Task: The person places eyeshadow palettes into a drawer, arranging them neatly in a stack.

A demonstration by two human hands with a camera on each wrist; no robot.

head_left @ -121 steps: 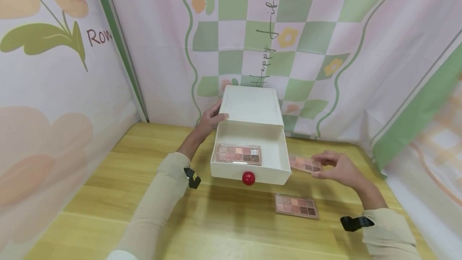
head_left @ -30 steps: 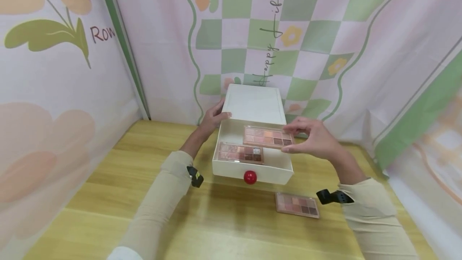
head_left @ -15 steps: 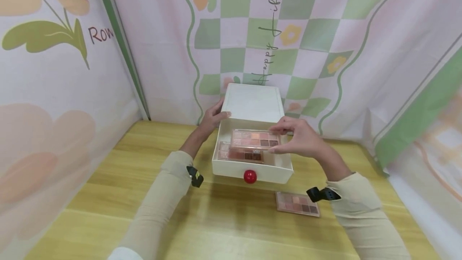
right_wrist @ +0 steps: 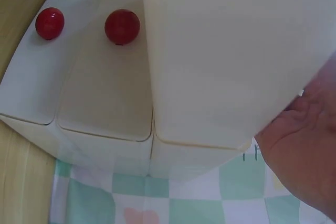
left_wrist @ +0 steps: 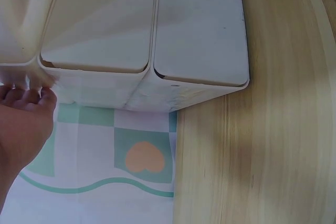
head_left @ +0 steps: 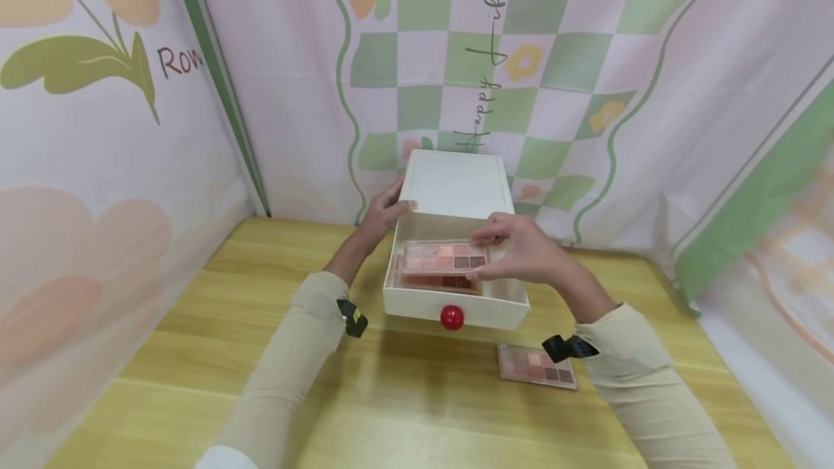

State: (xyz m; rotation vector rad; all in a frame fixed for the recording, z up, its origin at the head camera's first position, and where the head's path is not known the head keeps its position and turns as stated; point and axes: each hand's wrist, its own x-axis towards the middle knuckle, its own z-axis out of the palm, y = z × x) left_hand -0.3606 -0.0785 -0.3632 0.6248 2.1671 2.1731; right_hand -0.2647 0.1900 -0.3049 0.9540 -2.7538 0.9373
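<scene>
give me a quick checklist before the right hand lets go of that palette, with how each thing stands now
1. Top drawer pulled open: ok, it juts out from the cabinet.
2. Cabinet steadied: ok, the left hand holds its left side.
3. Grip secure: ok, the right hand pinches the right end of the held palette.
4. Held palette lined up with the drawer: ok, in the head view it lies within the drawer's outline.
5. Held palette resting on the lower palette: cannot tell, they overlap in view but contact is unclear.
6. All palettes in the drawer: not ok, another palette lies on the table.
</scene>
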